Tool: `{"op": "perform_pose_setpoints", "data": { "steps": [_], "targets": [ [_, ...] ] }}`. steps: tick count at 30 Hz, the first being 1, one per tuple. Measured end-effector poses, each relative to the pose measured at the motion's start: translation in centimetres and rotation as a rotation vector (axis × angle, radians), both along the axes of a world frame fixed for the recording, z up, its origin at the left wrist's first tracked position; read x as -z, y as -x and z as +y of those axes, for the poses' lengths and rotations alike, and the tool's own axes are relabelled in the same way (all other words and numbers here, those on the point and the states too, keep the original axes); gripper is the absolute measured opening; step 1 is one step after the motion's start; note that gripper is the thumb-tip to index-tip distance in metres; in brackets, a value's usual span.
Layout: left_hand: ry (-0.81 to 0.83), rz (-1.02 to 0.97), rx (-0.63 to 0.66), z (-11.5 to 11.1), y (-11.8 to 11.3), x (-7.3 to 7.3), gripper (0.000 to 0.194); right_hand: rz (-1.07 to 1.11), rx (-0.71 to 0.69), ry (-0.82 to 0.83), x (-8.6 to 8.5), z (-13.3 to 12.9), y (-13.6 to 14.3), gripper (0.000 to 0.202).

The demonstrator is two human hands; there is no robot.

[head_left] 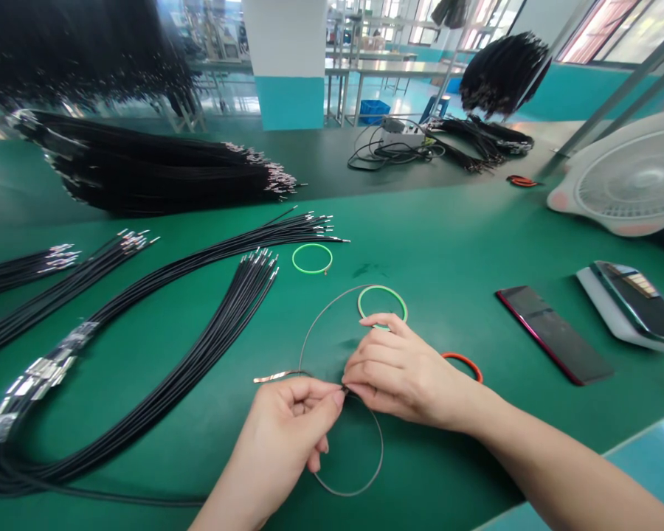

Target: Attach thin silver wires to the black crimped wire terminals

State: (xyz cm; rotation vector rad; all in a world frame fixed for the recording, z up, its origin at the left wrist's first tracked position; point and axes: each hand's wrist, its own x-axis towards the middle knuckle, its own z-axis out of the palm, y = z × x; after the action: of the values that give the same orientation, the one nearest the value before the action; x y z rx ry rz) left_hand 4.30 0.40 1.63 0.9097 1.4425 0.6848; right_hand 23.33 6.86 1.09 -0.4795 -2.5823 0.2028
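My left hand and my right hand meet fingertip to fingertip over the green table. Both pinch a small dark spot on a thin grey wire; the fingers hide most of that spot. The wire curves in a loop above my left hand and another below the two hands. A copper-coloured strip sticks out to the left behind my left hand. Just beyond my right hand's raised fingers lies a green ring, partly covered. An orange ring shows behind my right wrist.
Bundles of black cables with silvery ends spread over the left side, a thick bundle behind them. Farther up lies a second green ring. To the right are a phone, a dark device on a white base and a fan.
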Motion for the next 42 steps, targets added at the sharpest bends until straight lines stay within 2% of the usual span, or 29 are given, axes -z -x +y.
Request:
{"op": "perform_pose_setpoints", "data": {
  "steps": [14,18,21,24,27,30,33,37,42],
  "targets": [
    [0.0,0.012,-0.011,0.2,0.0,0.4,0.032,-0.094,-0.008,-0.288,-0.7,-1.0,0.1,0.026],
    [-0.005,0.008,-0.018,0.2,0.1,0.4,0.032,-0.098,-0.031,-0.343,-0.7,-1.0,0.0,0.024],
    [-0.012,0.018,-0.009,0.3,0.2,0.2,0.032,-0.047,0.013,-0.321,-0.8,-0.8,-0.3,0.018],
    [-0.021,0.037,0.012,0.4,0.3,-0.3,0.028,0.102,0.119,-0.203,-1.1,-0.5,-0.3,0.014],
    [-0.077,0.045,0.034,0.2,0.4,-0.3,0.027,0.204,0.185,0.033,-1.2,-0.3,-0.1,0.014],
    [-0.158,0.058,0.046,-0.2,0.5,0.1,0.025,0.184,0.183,0.297,-1.2,-0.3,0.2,0.013],
    [-0.198,0.097,0.077,-0.5,0.6,0.7,0.026,0.138,0.196,0.494,-1.2,-0.3,0.3,0.017],
    [-0.215,0.118,0.098,-0.7,0.6,1.1,0.027,0.087,0.187,0.658,-1.5,-0.3,0.3,0.021],
    [-0.25,0.117,0.092,-0.7,0.4,1.2,0.023,0.025,0.141,0.766,-1.7,-0.3,0.3,0.025]
  ]
}}
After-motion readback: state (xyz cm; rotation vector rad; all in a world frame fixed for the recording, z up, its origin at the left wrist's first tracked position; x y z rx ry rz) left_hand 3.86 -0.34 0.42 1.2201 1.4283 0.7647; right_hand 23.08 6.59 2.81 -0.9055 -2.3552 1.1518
